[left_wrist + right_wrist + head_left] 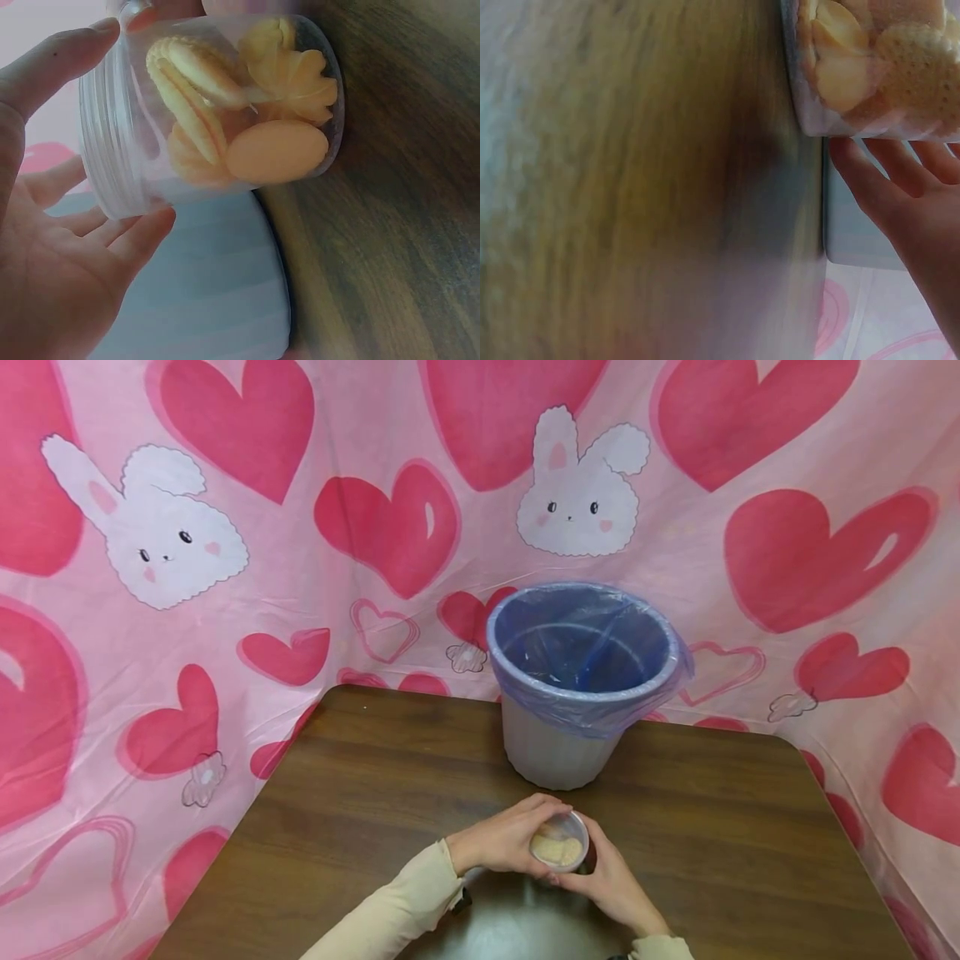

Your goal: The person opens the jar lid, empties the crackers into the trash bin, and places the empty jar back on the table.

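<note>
A clear plastic jar (559,845) of cookies stands upright near the front of the table, between two hands. In the left wrist view, several pale golden cookies (277,150) show through its wall, some oval and one flower-shaped. My left hand (510,839) grips the jar's ribbed top (112,135), thumb on one side and fingers on the other. From the other side, my right hand (611,881) holds the jar lower down. Its fingers (900,169) lie against the jar wall in the right wrist view, where part of the hand is out of frame.
Behind the jar stands a pale waste bin (558,752) lined with a blue plastic bag (592,714). The brown wooden table (360,793) has rounded back corners. A pink cloth (375,427) with hearts and rabbits hangs around it.
</note>
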Action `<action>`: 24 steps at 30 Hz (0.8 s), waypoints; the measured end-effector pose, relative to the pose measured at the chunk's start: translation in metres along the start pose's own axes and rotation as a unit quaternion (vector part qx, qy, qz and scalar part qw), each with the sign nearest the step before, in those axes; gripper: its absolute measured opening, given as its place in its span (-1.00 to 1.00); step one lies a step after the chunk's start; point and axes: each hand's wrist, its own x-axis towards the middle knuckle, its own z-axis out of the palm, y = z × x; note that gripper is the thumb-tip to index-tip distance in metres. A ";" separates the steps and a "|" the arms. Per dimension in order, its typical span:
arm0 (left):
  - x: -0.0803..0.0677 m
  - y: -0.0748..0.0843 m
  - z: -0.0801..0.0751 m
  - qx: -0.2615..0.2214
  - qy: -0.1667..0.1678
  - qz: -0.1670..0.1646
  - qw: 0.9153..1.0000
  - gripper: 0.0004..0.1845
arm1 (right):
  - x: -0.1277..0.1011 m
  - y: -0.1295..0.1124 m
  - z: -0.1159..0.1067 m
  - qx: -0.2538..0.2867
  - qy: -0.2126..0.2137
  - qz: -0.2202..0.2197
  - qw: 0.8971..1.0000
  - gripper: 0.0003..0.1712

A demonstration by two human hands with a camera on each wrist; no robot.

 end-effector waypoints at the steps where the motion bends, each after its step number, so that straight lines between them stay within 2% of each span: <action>1: 0.000 0.000 0.000 -0.001 0.001 -0.001 1.000 -0.01 | 0.000 0.000 0.000 0.000 0.002 0.003 1.000 0.05; 11: -0.001 0.000 0.001 -0.008 0.018 0.000 1.000 0.03 | 0.000 0.001 0.001 -0.009 0.012 -0.018 1.000 0.02; 18: -0.001 -0.002 0.003 -0.013 0.022 -0.003 1.000 0.01 | 0.000 0.000 0.001 -0.006 0.013 -0.014 1.000 0.01; 24: -0.002 -0.002 0.004 -0.019 0.025 -0.003 1.000 0.00 | 0.000 0.002 0.001 -0.027 0.023 -0.008 0.999 0.01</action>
